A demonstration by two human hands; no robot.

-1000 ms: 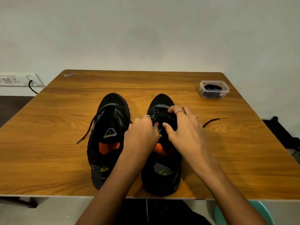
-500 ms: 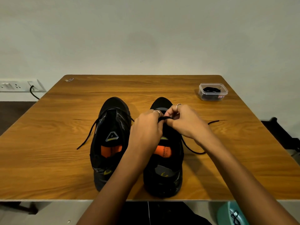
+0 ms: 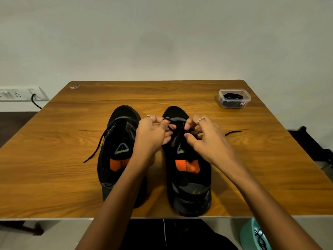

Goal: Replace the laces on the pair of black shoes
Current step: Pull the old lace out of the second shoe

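Since half a second ago the hands have parted: the left hand (image 3: 153,134) pinches the lace (image 3: 169,123) over the right shoe (image 3: 187,159), mid-tabletop beside the left shoe (image 3: 117,150); the right hand (image 3: 207,139) curls round it too. A clear box (image 3: 234,98) sits near the far right corner.

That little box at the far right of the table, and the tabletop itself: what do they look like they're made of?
The little box looks like clear plastic: you can see dark, cord-like contents through its walls, and its rim catches the light. The tabletop shows warm brown wood grain with a smooth, slightly glossy sheen and a thin pale edge at the front, so it is likely a wood-look laminate rather than solid wood, though I cannot be sure.
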